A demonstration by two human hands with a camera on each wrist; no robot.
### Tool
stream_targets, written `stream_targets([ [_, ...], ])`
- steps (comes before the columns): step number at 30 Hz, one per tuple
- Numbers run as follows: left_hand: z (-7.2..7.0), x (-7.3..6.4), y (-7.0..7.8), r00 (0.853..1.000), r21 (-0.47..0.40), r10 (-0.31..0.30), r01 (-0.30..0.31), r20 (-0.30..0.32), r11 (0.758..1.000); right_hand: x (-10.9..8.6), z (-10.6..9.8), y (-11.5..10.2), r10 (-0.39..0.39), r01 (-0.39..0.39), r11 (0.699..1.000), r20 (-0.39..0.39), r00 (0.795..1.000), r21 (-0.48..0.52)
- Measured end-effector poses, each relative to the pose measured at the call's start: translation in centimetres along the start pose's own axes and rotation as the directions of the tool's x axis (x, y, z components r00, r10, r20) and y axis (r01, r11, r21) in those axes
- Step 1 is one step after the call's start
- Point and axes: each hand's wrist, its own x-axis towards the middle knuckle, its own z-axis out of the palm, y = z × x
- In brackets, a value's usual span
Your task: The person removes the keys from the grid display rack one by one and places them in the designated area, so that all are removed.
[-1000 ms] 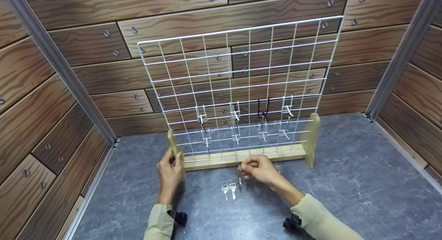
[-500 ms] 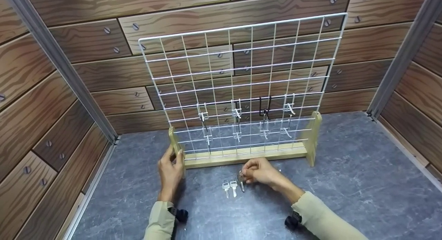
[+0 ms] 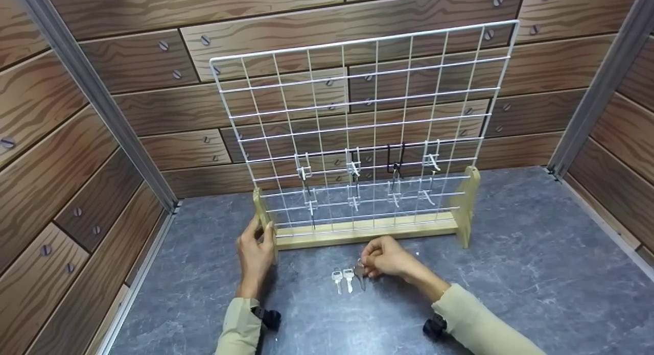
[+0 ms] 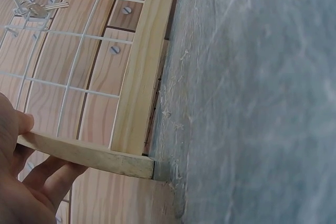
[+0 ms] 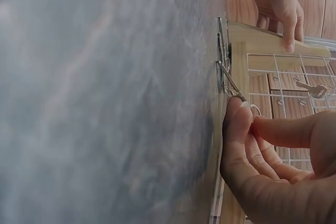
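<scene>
In the head view my left hand [image 3: 254, 255] grips the left wooden upright [image 3: 260, 207] of a white wire grid rack [image 3: 377, 41]. The left wrist view shows the thumb on one side of that upright [image 4: 94, 156] and fingers on the other. Low over the table, my right hand [image 3: 387, 258] pinches a dark key [image 3: 359, 274] by its small ring. This key [image 5: 231, 81] slants down to the table in the right wrist view, close to other keys. Two silver keys, a left one [image 3: 337, 281] and a right one [image 3: 349, 280], lie beside it.
Several hooks, white ones [image 3: 303, 172] and a black one [image 3: 395, 167], sit on the lower grid, some with keys hanging. A wooden base bar [image 3: 368, 233] joins the uprights. Wood-patterned walls [image 3: 117, 64] enclose the grey table [image 3: 521, 273] at back and sides.
My right hand has lowered the dark key toward the table, beside the two silver keys. My left hand keeps its grip on the upright. The head view has shifted slightly.
</scene>
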Motion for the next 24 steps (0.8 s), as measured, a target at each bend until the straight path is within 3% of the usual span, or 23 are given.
stream_targets([
  [13, 0.07, 0.01, -0.39, 0.999, -0.019, 0.038, -0.038, -0.013, 0.999, -0.06, 0.58, -0.31, -0.037, 0.035, 0.993, -0.019, 0.999, -0.112],
  [24, -0.04, -0.04, 0.0, 1.0, 0.004, 0.002, -0.002, -0.001, 1.0, 0.04, 0.86, -0.61, -0.128, 0.108, 0.945, -0.048, 0.991, -0.31],
])
